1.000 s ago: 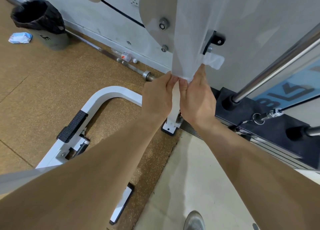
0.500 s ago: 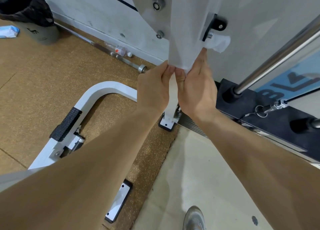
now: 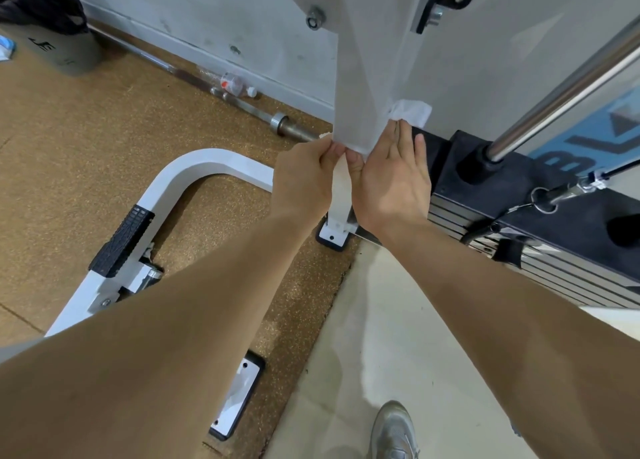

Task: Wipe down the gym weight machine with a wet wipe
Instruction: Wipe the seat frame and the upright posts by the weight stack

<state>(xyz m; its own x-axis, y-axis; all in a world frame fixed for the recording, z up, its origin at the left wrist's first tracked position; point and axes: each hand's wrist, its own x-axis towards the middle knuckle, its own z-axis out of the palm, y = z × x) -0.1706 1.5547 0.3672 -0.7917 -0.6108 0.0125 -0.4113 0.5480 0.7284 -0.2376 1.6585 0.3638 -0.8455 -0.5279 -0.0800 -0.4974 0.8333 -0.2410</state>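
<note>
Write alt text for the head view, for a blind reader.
A left hand and right hand press a white wet wipe against a white metal gym-machine post, beside a black weight stack and chrome rod.

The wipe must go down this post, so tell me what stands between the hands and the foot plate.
Nothing visible does. Below the left hand and right hand, which hold the wet wipe on the post, the post runs bare to its foot plate. The black weight stack sits close on the right.
</note>
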